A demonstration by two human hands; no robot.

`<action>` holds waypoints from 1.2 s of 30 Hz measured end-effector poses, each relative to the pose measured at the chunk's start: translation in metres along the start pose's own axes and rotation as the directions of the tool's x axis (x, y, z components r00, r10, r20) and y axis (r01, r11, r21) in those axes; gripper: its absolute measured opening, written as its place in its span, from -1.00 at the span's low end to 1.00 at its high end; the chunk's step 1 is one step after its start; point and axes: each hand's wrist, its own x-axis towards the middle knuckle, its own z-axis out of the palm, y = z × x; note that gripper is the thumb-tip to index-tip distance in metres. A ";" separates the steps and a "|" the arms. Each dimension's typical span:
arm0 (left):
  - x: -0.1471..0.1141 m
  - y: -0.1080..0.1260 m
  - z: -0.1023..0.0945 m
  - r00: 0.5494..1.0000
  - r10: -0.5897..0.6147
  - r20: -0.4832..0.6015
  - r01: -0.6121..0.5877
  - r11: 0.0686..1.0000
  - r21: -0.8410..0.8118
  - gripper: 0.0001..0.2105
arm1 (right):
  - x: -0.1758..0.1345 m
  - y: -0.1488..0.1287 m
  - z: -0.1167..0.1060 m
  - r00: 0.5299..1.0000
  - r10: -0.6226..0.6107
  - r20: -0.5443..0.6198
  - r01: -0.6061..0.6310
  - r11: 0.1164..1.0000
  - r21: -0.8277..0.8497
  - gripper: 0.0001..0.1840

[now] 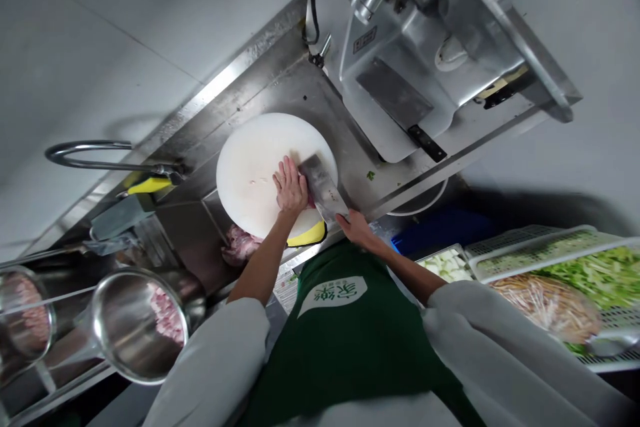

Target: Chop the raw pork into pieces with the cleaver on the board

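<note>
My left hand (292, 188) lies flat, fingers stretched out, on the round white cutting board (250, 160). A small reddish piece of meat (311, 201) shows at the edge of that palm; most of it is hidden. My right hand (356, 227) is closed round the handle of a cleaver (324, 188). Its broad blade rests over the board's right side, close beside my left hand, with small bits stuck to it. Tiny pale scraps sit on the board left of my fingers. A larger lump of raw meat (240, 245) lies off the board's lower left edge.
A second cleaver (395, 93) rests on a metal machine (410, 33) at upper right. Left are a tap (90, 155) and a steel bowl (135, 327) with cut meat. Vegetable baskets (540, 253) stand at right. A yellow cloth-like item (307, 235) lies below the board.
</note>
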 end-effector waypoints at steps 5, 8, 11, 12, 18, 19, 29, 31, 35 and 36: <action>0.002 -0.001 -0.002 1.000 -0.003 -0.006 0.003 1.000 -0.026 -0.37 | 0.053 -0.049 -0.002 0.999 -0.035 -0.023 0.031 0.987 -0.160 -0.62; 0.003 -0.001 -0.004 1.000 -0.024 0.010 0.023 0.999 0.040 -0.37 | 0.069 -0.070 -0.006 1.000 -0.024 -0.019 0.020 0.981 -0.195 -0.57; 0.001 0.000 -0.003 0.999 -0.048 0.019 0.045 0.990 0.136 -0.37 | 0.047 -0.058 -0.008 1.000 -0.021 0.011 0.022 0.977 -0.211 -0.57; 0.001 0.000 -0.002 0.999 -0.050 0.015 0.047 0.988 0.149 -0.36 | 0.034 -0.049 -0.009 1.000 -0.009 0.029 0.015 0.974 -0.226 -0.57; 0.004 -0.007 0.005 0.998 -0.059 0.001 0.058 0.989 0.133 -0.36 | -0.003 -0.025 -0.008 0.992 0.069 0.101 -0.036 0.952 -0.304 -0.56; 0.006 -0.009 0.006 0.998 -0.062 0.001 0.062 0.990 0.128 -0.35 | 0.006 -0.034 -0.006 0.995 0.052 0.090 -0.023 0.955 -0.295 -0.56; 0.005 -0.014 0.003 0.999 -0.045 0.014 0.042 0.988 0.151 -0.35 | 0.022 -0.053 0.000 0.998 0.020 0.063 0.000 0.951 -0.310 -0.56; 0.004 -0.014 0.004 0.999 -0.043 0.005 0.042 0.988 0.148 -0.35 | -0.005 -0.036 -0.003 0.993 0.069 0.094 -0.031 0.934 -0.357 -0.56; 0.006 -0.016 0.005 0.999 -0.045 0.004 0.044 0.991 0.130 -0.34 | -0.007 -0.038 -0.001 0.990 0.088 0.109 -0.042 0.929 -0.367 -0.56; 0.007 -0.017 0.005 0.999 -0.050 0.004 0.049 0.991 0.124 -0.34 | 0.004 -0.047 0.002 0.993 0.068 0.095 -0.031 0.937 -0.349 -0.55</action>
